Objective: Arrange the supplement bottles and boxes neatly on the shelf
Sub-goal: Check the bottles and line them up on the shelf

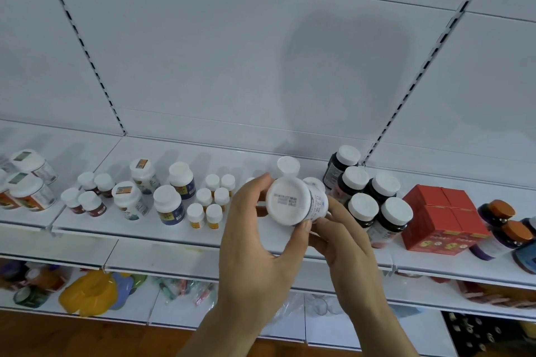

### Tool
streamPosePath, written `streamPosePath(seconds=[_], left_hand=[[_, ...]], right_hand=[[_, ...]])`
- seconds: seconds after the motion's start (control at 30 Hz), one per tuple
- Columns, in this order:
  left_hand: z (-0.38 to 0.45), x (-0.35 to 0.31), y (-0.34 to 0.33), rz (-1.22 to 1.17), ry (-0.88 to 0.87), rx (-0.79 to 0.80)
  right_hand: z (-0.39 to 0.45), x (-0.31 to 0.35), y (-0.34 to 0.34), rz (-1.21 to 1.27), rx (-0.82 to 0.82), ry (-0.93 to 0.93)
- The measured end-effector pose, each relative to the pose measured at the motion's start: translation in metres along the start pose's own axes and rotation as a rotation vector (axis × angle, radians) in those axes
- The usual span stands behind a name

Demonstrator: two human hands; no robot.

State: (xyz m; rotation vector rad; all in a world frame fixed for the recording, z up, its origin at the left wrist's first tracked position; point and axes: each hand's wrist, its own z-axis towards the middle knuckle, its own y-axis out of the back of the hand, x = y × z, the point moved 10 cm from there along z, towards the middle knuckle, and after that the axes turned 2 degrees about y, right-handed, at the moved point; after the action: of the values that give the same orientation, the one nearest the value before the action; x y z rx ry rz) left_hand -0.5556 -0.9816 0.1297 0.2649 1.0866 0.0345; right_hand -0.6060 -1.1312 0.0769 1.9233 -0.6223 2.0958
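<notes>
Both hands, left [261,229] and right [345,238], grasp a tilted bottle [293,201]; setting it down carelessly could topple neighbouring dark bottles [365,200].

Both hands are holding a white bottle [295,201] above the front edge of the shelf [174,236], its flat base with printed code facing the camera. The left hand [261,243] is gripping the near side; the right hand [345,243] is supporting the far side. Five dark bottles with white caps [368,197] are standing just right, beside red boxes [441,216].
</notes>
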Motion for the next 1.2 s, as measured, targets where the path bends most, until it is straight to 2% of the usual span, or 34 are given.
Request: streamPosePath(seconds=[0.17, 0.3, 0.4, 0.5, 0.6, 0.7, 0.83, 1.03, 1.2], left_hand=[[-0.001, 0.007, -0.005, 0.044, -0.033, 0.057], [-0.009, 0.028, -0.021, 0.129, -0.071, 0.178], [-0.015, 0.059, -0.028, 0.170, 0.056, 0.211], [-0.019, 0.084, -0.038, 0.206, 0.176, 0.266], [-0.024, 0.104, -0.048, 0.259, 0.261, 0.330], [-0.032, 0.124, -0.057, 0.461, 0.310, 0.436], [-0.046, 0.139, -0.065, 0.676, 0.244, 0.564], [-0.061, 0.158, -0.082, 0.887, 0.096, 0.707], [-0.066, 0.170, -0.086, 0.954, 0.059, 0.701]], right_hand=[[0.002, 0.009, 0.011, -0.049, -0.039, 0.015], [0.008, 0.034, 0.024, -0.256, -0.058, 0.112], [0.011, 0.047, 0.022, -0.567, 0.026, 0.206], [0.012, 0.058, 0.009, -0.919, 0.125, 0.420], [0.019, 0.053, 0.000, -1.072, 0.142, 0.553], [0.030, 0.032, -0.005, -1.133, 0.111, 0.636], [0.043, -0.007, -0.003, -1.226, 0.087, 0.675], [0.055, -0.046, -0.001, -1.334, 0.115, 0.628], [0.052, -0.054, -0.004, -1.375, 0.098, 0.634]])
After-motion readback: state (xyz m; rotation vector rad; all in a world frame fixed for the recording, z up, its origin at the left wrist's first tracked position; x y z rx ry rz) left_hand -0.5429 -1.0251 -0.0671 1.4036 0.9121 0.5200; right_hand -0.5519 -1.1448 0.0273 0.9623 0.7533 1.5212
